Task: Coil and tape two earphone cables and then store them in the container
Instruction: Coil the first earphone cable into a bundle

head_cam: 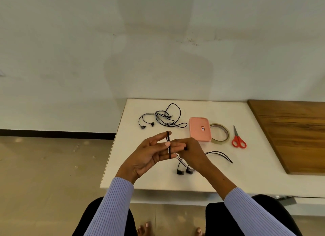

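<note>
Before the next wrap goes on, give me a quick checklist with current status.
1. Black earphone cable looped around left hand fingers: ok.
2. Right hand pinching the cable's free run: ok.
3. Earbuds hanging clear below the hands: ok.
4. Slack cable tail on the white table free of knots: cannot tell.
5. Clear tape roll and red-handled scissors beside the pink lidded container: ok.
6. Container opened for storing: not ok, lid on.
</note>
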